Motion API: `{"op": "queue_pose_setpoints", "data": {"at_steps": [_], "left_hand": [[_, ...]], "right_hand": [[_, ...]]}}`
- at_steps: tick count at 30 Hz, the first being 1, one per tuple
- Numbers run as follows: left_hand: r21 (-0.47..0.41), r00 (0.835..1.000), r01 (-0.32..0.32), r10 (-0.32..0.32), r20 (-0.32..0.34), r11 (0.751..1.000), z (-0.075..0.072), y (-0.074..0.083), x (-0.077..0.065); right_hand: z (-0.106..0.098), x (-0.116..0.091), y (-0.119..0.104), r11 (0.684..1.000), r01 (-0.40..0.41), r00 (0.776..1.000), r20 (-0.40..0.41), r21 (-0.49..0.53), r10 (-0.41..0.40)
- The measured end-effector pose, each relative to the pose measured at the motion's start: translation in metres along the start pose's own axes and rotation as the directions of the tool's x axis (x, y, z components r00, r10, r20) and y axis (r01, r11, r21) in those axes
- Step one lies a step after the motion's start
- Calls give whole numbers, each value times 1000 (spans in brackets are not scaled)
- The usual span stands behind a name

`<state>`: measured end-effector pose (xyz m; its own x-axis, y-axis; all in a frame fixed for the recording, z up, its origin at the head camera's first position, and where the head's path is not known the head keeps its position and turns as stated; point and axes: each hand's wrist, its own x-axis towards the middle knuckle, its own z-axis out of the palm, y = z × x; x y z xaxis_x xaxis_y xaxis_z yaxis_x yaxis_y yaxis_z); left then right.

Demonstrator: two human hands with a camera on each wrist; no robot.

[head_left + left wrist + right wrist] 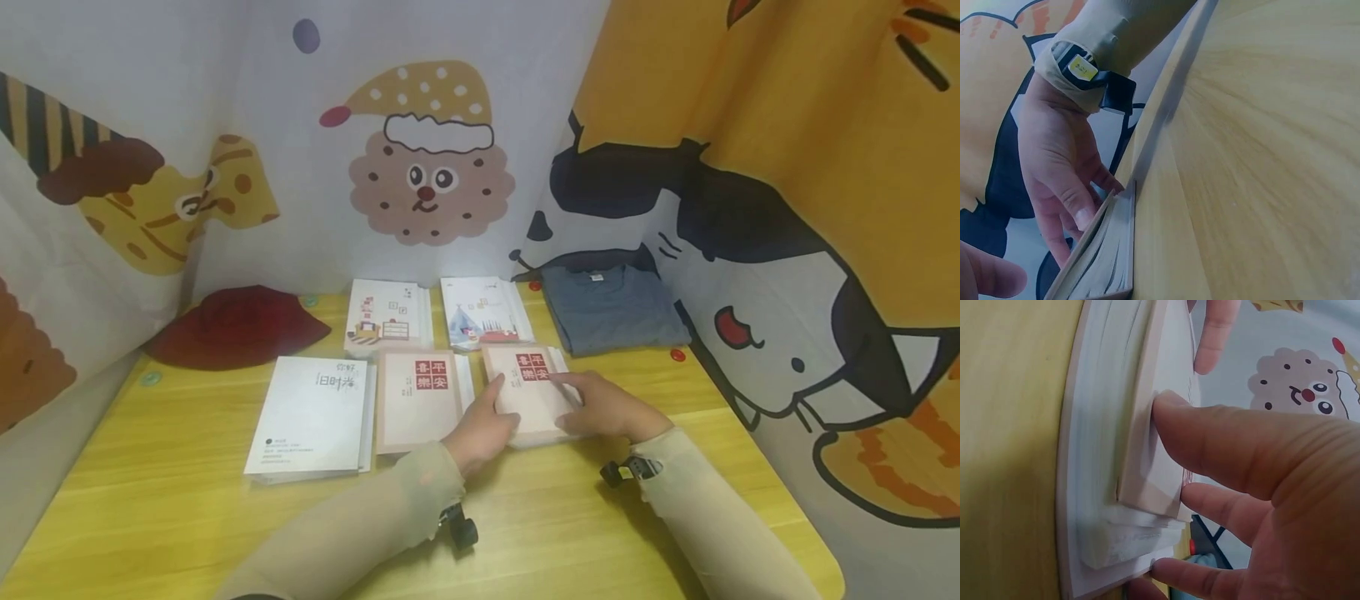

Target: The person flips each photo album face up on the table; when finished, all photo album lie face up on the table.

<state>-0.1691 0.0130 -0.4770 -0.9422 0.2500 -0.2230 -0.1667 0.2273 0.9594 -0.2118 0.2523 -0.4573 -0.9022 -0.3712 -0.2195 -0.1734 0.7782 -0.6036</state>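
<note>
A thick book (528,408) with a pale pink cover and red square characters lies at the right of the front row. My left hand (482,427) is at its left side, index finger extended along the cover and thumb near the front corner. My right hand (611,406) grips its right side. In the right wrist view the right thumb (1216,434) presses the cover's edge, with fingertips at the opposite edges. The pages (1100,259) are slightly fanned in the left wrist view. A similar pink book (416,417) lies just left of my left hand.
A white book (311,417) lies at the front left. Two illustrated books (386,312) (483,308) form a back row. A dark red hat (240,329) sits far left, a folded grey-blue T-shirt (615,308) at the back right. Printed curtains (300,125) hang behind the wooden table (540,525).
</note>
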Motion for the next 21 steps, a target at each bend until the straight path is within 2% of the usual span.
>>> {"op": "queue_pose_setpoints", "data": {"at_steps": [5, 15, 21], "left_hand": [[1, 1000, -5, 5, 4, 1000, 0, -1, 0], [-16, 1000, -3, 3, 3, 1000, -5, 3, -2], [-2, 1000, 8, -8, 16, 1000, -10, 6, -7]], "right_hand": [[1, 3, 0, 1000, -13, 1000, -2, -8, 13], [2, 9, -2, 1000, 16, 1000, -12, -22, -17], [2, 10, -3, 1000, -15, 1000, -10, -12, 15]]}}
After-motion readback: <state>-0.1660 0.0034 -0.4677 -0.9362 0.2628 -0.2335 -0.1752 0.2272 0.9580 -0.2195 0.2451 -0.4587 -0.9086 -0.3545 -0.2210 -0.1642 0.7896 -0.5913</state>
